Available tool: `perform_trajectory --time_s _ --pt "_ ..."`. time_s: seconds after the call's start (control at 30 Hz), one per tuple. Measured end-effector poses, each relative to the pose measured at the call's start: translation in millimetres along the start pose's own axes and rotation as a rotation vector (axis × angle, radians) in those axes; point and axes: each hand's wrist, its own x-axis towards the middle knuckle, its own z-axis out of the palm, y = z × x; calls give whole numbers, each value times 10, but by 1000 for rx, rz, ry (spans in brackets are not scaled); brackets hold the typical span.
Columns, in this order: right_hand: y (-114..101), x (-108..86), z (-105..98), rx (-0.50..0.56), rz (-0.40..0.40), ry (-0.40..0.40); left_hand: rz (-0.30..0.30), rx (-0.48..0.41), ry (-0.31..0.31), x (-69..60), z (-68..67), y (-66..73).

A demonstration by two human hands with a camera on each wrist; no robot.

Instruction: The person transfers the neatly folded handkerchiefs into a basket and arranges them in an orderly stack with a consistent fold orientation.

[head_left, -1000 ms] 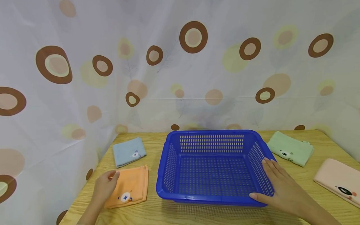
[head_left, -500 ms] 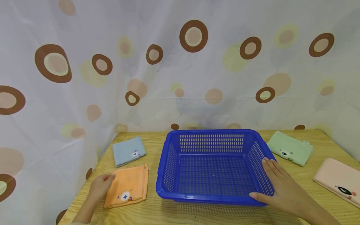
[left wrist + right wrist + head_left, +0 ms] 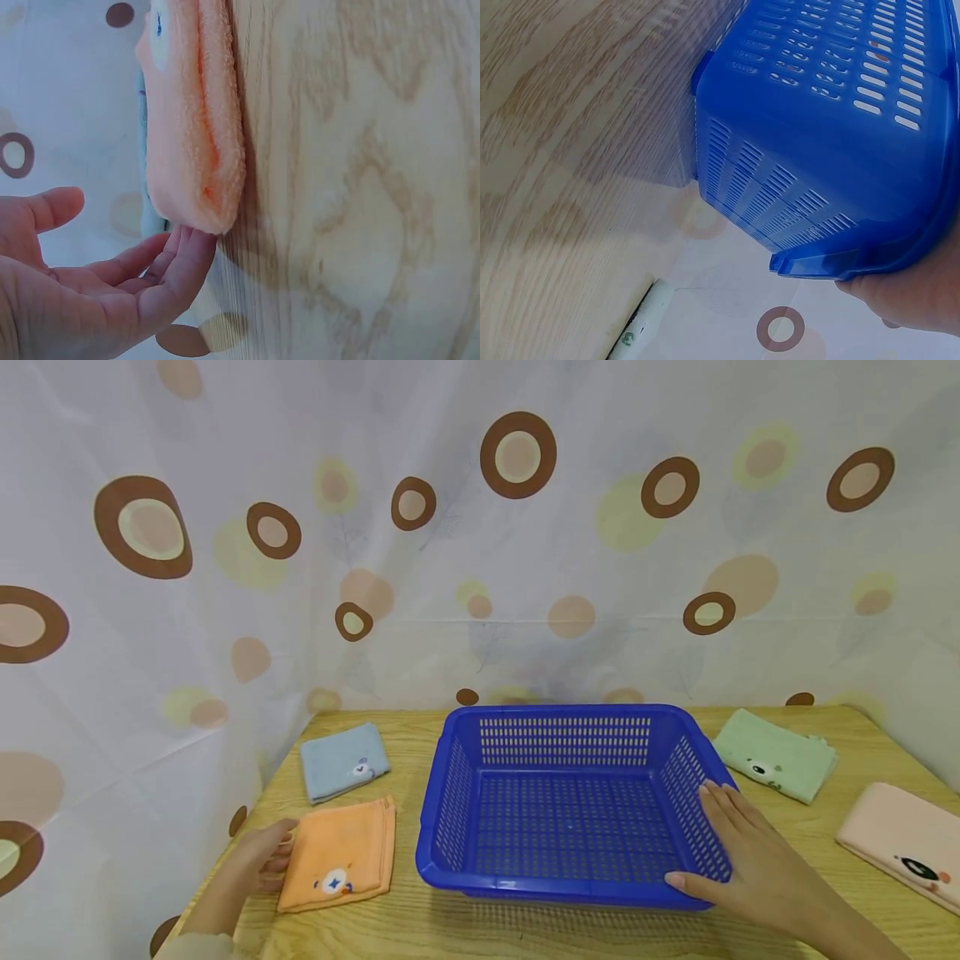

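Observation:
A folded orange face towel [image 3: 341, 856] with an embroidered animal face lies at the left of the table. At its left edge is my left hand [image 3: 253, 864]. In the left wrist view, the fingertips [image 3: 196, 238] touch the lower end of the folded towel, while the thumb stands apart from it. My right hand [image 3: 757, 868] rests over the near right corner of a blue plastic basket [image 3: 570, 883], fingers straight across the right rim and thumb on the front rim. Nothing lies inside the basket. In the right wrist view, its outer wall hides most of that hand.
Behind the orange towel lies a folded blue towel [image 3: 345, 762]. To the right of the basket are a green towel [image 3: 776, 752] and a pink towel [image 3: 903, 839]. The wooden table [image 3: 420, 935] meets a patterned curtain [image 3: 570, 552] at the back and left.
My left hand has drawn back left from over the orange towel to its left edge, its fingers turned toward that edge. The right hand and basket stay in place.

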Motion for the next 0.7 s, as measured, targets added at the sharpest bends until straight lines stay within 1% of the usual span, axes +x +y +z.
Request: perform_trajectory --time_s 0.13,0.4,0.7 --pt "-4 -1 -8 0 4 -6 -35 -43 -15 -10 -13 21" --pt "-2 5 -6 3 9 -17 -59 -64 -9 -4 -7 12" --pt "1 6 -7 -1 9 -11 -51 -86 -22 22 14 4"
